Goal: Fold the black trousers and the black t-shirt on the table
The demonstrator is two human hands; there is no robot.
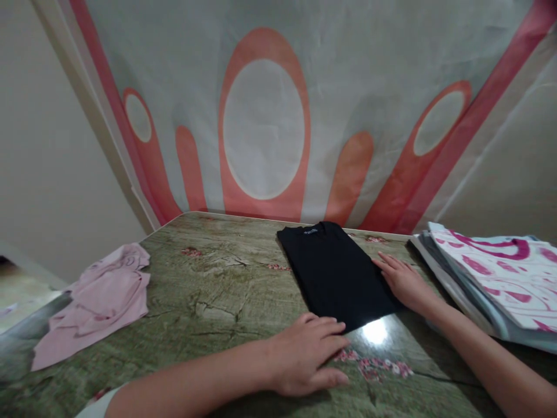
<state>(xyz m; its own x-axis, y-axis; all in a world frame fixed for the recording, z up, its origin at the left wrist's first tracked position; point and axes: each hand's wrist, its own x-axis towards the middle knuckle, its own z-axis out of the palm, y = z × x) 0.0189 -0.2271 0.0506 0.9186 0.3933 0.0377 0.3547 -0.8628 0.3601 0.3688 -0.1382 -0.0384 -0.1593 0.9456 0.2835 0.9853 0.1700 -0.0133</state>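
A folded black T-shirt [335,270] lies flat on the green marbled table [209,290], collar toward the far wall. My left hand [307,351] rests flat at its near corner, fingers stretched out and touching the shirt's edge. My right hand [402,278] lies flat along the shirt's right edge, fingers together and extended. Neither hand holds anything.
A crumpled pale pink garment [102,299] lies at the table's left side. A stack of folded clothes [491,278], topped by a white piece with magenta swirls, sits at the right. A grey and orange patterned banner [265,128] hangs behind the table.
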